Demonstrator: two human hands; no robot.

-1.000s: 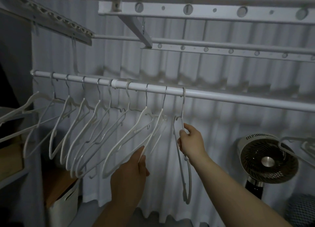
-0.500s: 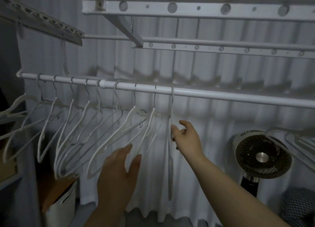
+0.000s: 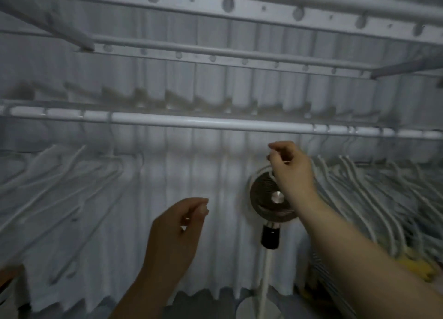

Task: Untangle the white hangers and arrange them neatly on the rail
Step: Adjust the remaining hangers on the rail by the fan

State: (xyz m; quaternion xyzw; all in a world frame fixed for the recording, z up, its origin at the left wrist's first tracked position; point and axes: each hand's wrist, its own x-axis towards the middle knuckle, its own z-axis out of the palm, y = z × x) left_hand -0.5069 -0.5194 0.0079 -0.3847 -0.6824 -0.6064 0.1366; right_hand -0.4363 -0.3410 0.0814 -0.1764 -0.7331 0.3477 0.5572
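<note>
Curled fingers on the left hand (image 3: 177, 225) meet the thumb with nothing visible between them, low in front of the pleated white curtain (image 3: 191, 175). The right hand (image 3: 291, 170) is raised higher, just below the rail (image 3: 215, 123), with its fingers bent in towards the thumb. A thin pale sliver shows at the fingertips, but motion blur makes it impossible to tell whether that hand pinches a hanger or holds nothing. The whole view is smeared, so single hangers are hard to separate and their hooks are mostly lost. The left group of hangers (image 3: 72, 187) is cut off by the left edge, the right group of hangers (image 3: 371, 194) by the right edge, and the right forearm covers part of it. The rail is a smooth, glossy white tube running left to right, dipping slightly rightward, with a bare stretch between the two groups. Both groups hang from it: the left group's thin white arms slant down to the left, the right group's down to the right, packed closely. Behind the right hand stands a round fan (image 3: 266, 199) with a dark ribbed grille and a shiny hub, on a slim white pole. Overhead run flat white rack bars (image 3: 227, 4) pierced with round holes. Something yellow (image 3: 412, 266) shows under the right group, too blurred to identify.
</note>
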